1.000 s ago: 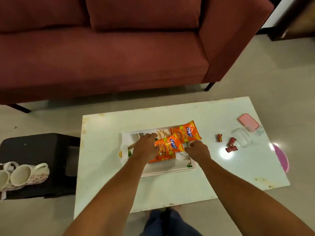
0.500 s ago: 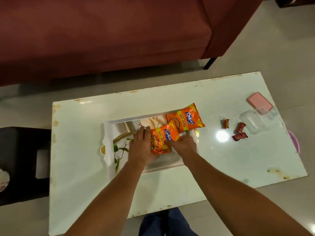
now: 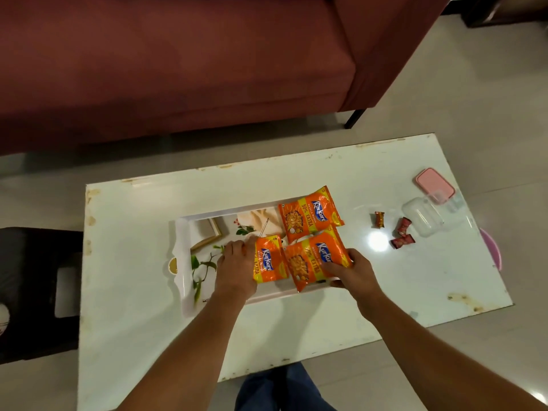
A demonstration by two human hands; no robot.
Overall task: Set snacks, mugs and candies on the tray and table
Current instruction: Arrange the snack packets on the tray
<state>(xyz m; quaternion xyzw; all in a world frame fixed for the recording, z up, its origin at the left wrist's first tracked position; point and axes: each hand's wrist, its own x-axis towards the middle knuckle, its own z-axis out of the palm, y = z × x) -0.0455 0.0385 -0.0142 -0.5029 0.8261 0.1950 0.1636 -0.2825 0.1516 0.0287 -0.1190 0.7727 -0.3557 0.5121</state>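
The stack came apart! Half a second ago both hands were bunched over one orange pile at the tray's near edge; by this moment it had split into two packets lying side by side, and the view had dipped closer.

The left hand (image 3: 235, 269) held the left packet (image 3: 271, 259) by its left edge, fingers curled over the side. The right hand (image 3: 354, 269) gripped the right packet (image 3: 314, 262) at its right end, fingers laid across the front with the thumb apparently tucked below. The two packets touched or just overlapped in the middle. The right one hung slightly over the near rim of the tray (image 3: 180, 250). Just beyond them, the far packet (image 3: 310, 215) sat at the tray's far right corner, poking over the rim.

So the snacks looked nearly done: all three were on the tray, needing only a last straightening. Plenty was left, though. Three candies (image 3: 402, 241) lay loose on the table (image 3: 133, 262), right of the tray, near a clear box (image 3: 427, 216) and its pink lid (image 3: 435, 183). Whether they were meant to stay there could not be told. No mug stood on the tray or table. Only a pale sliver showed by the black stool (image 3: 32, 292) at the left edge, too cropped to name. By my reckoning, the mugs were the big job remaining.
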